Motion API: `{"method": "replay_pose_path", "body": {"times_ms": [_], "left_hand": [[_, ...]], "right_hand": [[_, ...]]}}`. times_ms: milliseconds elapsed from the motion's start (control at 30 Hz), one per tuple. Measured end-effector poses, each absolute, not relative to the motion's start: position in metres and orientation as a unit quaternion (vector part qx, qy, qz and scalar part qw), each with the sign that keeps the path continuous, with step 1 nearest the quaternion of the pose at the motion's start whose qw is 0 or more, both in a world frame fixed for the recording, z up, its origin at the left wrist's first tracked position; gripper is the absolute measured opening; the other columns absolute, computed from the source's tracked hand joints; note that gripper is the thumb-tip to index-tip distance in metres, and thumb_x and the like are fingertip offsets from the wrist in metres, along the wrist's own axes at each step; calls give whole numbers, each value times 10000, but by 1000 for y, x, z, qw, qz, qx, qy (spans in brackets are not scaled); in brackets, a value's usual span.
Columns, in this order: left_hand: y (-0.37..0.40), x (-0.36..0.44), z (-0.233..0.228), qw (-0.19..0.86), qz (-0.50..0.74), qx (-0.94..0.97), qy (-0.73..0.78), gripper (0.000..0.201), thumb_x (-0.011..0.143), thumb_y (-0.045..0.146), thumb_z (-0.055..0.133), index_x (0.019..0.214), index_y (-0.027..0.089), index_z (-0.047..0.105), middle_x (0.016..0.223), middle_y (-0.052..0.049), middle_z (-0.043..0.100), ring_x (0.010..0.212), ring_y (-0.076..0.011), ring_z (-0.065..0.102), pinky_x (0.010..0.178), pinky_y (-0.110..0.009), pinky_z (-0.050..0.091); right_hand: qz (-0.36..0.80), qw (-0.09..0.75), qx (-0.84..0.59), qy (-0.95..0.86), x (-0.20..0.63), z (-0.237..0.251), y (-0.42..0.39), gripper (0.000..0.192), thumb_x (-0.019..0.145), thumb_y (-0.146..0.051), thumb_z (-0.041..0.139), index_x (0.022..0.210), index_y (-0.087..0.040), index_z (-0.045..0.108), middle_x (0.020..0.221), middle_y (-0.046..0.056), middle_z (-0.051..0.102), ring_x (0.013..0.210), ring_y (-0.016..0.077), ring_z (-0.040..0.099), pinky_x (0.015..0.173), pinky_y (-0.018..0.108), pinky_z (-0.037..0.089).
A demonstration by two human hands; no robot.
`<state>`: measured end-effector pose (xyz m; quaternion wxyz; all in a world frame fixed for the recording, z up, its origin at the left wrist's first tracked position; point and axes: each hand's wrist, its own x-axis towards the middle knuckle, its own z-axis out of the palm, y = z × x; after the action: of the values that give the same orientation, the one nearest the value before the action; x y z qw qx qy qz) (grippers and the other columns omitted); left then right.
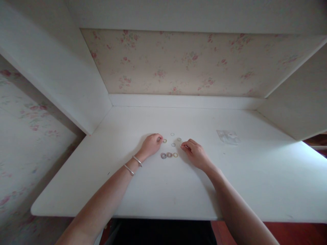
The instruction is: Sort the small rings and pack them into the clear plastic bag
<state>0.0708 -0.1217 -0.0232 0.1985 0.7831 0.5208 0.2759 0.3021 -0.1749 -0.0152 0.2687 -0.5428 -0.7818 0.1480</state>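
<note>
Fingers of the left hand (150, 144) were curled in, tips close together, just beside a gold-coloured ring (165, 141); whether anything was pinched could not be told. Fingers of the right hand (195, 153) were likewise drawn in, near a thin silver-toned ring (179, 139); grip on anything could not be told, detail too small.

Two more thin rings, a far one (172, 134) and a middle one (173, 145), were seen between the hands. Nearer the body, a dark grey ring (163, 156), a pinkish ring (169, 155) and a yellow ring (175, 154) were lined up.

Step in hand was judged to be fingertip handling of rings; a light, low pinch was called for, with neighbours left unbumped.

Front edge (166, 217) and back ledge (189, 101) of the desk (153, 190) were well apart from the rings. Rightward reach was bounded partly by a clear plastic bag (228, 137).
</note>
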Motion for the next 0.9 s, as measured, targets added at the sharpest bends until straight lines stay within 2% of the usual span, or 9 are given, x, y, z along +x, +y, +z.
{"method": "replay_pose_path", "body": {"times_ms": [200, 667, 900], "left_hand": [[-122, 69, -25, 198, 281, 783, 518, 199, 859, 251, 483, 888, 186, 668, 903, -37, 703, 806, -155, 633, 722, -245, 468], [-123, 69, -23, 188, 284, 783, 520, 183, 847, 235, 502, 888, 181, 672, 913, -42, 702, 837, -158, 632, 772, -257, 477], [-124, 69, -24, 171, 295, 786, 516, 170, 832, 204, 496, 865, 183, 662, 898, -38, 687, 847, -160, 618, 804, -271, 474]], "right_hand": [[200, 243, -464, -828, 295, -9, -188, 234, 927, -291, 428, 855, -200, 631, 806, 18, 576, 689, 110, 536, 638, 229, 380], [195, 206, -459, -842, 291, -9, -192, 201, 924, -253, 435, 888, -222, 631, 851, 9, 583, 748, 109, 566, 690, 230, 405], [197, 215, -461, -838, 291, -9, -191, 192, 911, -253, 463, 872, -229, 649, 825, 5, 587, 699, 102, 547, 638, 221, 386]]}}
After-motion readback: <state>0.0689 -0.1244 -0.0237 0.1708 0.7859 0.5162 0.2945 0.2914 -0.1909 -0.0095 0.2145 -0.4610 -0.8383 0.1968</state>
